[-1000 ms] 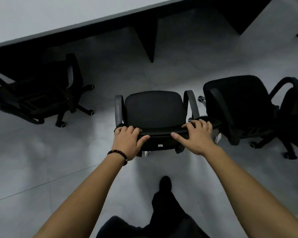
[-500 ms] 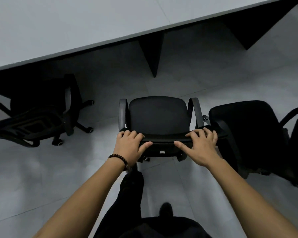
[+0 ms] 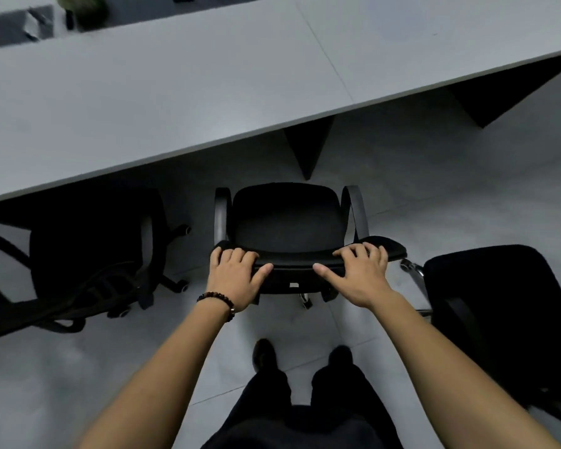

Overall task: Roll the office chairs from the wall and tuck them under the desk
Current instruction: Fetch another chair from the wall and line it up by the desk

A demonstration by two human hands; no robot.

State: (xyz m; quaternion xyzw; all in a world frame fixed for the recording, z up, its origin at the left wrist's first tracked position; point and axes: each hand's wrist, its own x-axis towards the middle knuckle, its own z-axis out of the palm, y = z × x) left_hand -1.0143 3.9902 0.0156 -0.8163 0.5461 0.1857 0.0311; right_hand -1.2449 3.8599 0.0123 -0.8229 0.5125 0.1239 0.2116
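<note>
Gripping backrest top of middle office chair (image 3: 289, 222), you set left hand (image 3: 232, 275) and right hand (image 3: 358, 275) near its two ends, likely for straight steering. Fingers (image 3: 237, 256) curled over padded rim, thumbs splayed along near face. Beaded bracelet (image 3: 217, 299) on left wrist. Seat: matte black, rounded, looped plastic armrests; front edge just short of desk (image 3: 175, 92) lip, not yet under. Desk top smooth pale grey. Neighbour chair (image 3: 88, 254) at left partly tucked.

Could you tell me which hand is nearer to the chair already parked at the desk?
Left. The left hand grips the middle chair's backrest on the side toward the parked chair; the right hand grips the far side.
</note>
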